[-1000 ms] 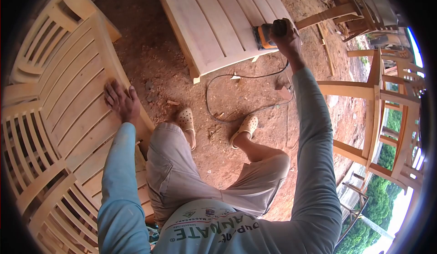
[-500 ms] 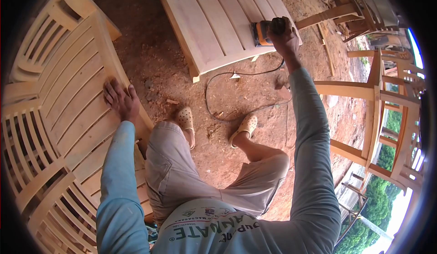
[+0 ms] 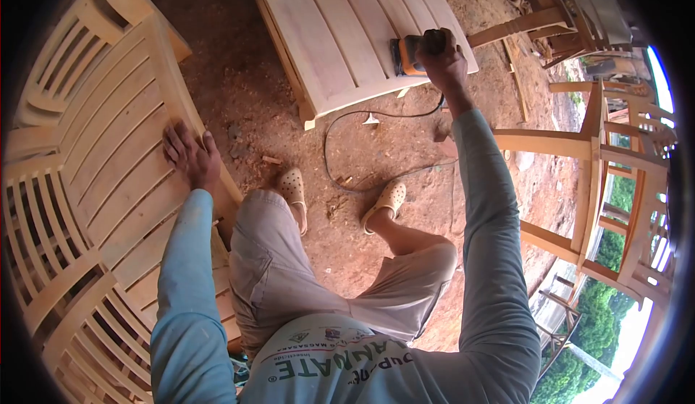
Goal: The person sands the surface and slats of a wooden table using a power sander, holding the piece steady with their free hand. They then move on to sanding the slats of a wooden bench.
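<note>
My right hand (image 3: 445, 64) is wrapped round the black top of an orange and black electric sander (image 3: 410, 56). The sander rests on the slatted top of a wooden table (image 3: 333, 35), close to its near right end. A dark cord (image 3: 327, 147) runs from it down to the ground in a loop. On the left, my left hand (image 3: 191, 156) lies flat with fingers spread on the slatted seat of a wooden bench (image 3: 119, 143), near its front edge. That hand holds nothing.
The bench's slatted backrest (image 3: 43, 223) curves along the far left. Unfinished wooden frames (image 3: 554, 143) stand on the right. Wood chips lie scattered over the dirt ground (image 3: 318, 259), where my feet in tan clogs (image 3: 389, 200) rest near the cord.
My right hand and the sander have shifted slightly left across the tabletop. My left hand stays in place on the bench seat.
</note>
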### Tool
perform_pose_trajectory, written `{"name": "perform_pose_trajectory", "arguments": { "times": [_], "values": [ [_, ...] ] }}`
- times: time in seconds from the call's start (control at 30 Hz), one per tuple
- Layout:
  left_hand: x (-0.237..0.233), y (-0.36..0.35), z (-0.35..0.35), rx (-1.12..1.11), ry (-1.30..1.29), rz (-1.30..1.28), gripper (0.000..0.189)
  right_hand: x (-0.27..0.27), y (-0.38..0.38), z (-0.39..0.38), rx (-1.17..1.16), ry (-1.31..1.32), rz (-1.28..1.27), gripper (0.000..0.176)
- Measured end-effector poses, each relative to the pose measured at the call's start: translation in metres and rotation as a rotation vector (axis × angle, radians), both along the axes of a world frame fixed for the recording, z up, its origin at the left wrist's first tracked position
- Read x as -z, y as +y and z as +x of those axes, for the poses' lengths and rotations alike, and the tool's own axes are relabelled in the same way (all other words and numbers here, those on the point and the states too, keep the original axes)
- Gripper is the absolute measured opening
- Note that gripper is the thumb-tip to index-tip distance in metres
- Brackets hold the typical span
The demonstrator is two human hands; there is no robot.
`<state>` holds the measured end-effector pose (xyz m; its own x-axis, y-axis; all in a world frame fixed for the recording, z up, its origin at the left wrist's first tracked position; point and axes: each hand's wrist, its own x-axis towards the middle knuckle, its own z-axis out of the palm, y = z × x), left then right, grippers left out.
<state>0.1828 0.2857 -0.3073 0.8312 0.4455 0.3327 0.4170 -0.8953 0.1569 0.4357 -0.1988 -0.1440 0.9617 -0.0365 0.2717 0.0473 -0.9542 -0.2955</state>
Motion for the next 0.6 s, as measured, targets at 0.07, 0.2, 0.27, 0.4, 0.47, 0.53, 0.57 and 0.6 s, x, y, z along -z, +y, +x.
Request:
{"name": "perform_pose_trajectory", "arguments": {
  "times": [0.07, 0.2, 0.27, 0.4, 0.47, 0.53, 0.57, 0.6],
  "values": [
    [-0.001, -0.001, 0.000, -0.009, 0.009, -0.008, 0.070, 0.000, 0.005, -0.001, -0.014, 0.022, 0.001, 0.080],
    [-0.002, -0.001, 0.000, -0.013, 0.008, -0.024, 0.071, 0.005, 0.017, -0.001, -0.015, -0.041, 0.000, 0.082],
    [-0.001, 0.000, -0.001, -0.011, 0.008, -0.033, 0.071, 0.006, 0.021, -0.002, 0.007, -0.071, 0.001, 0.083],
    [-0.001, -0.001, 0.000, -0.014, 0.006, -0.040, 0.071, 0.004, 0.024, -0.007, -0.022, -0.009, -0.014, 0.083],
    [0.000, 0.000, 0.000, -0.015, 0.017, -0.038, 0.071, 0.003, 0.028, -0.010, -0.049, 0.031, -0.019, 0.082],
    [0.000, 0.001, 0.000, -0.011, 0.019, -0.035, 0.072, 0.004, 0.035, -0.012, -0.053, 0.034, -0.010, 0.081],
    [0.001, 0.001, 0.000, -0.009, 0.016, -0.034, 0.071, 0.004, 0.039, -0.012, -0.041, 0.011, 0.000, 0.081],
    [0.001, 0.001, 0.000, -0.008, 0.012, -0.035, 0.071, 0.006, 0.042, -0.010, -0.031, -0.012, 0.010, 0.081]
  ]
}}
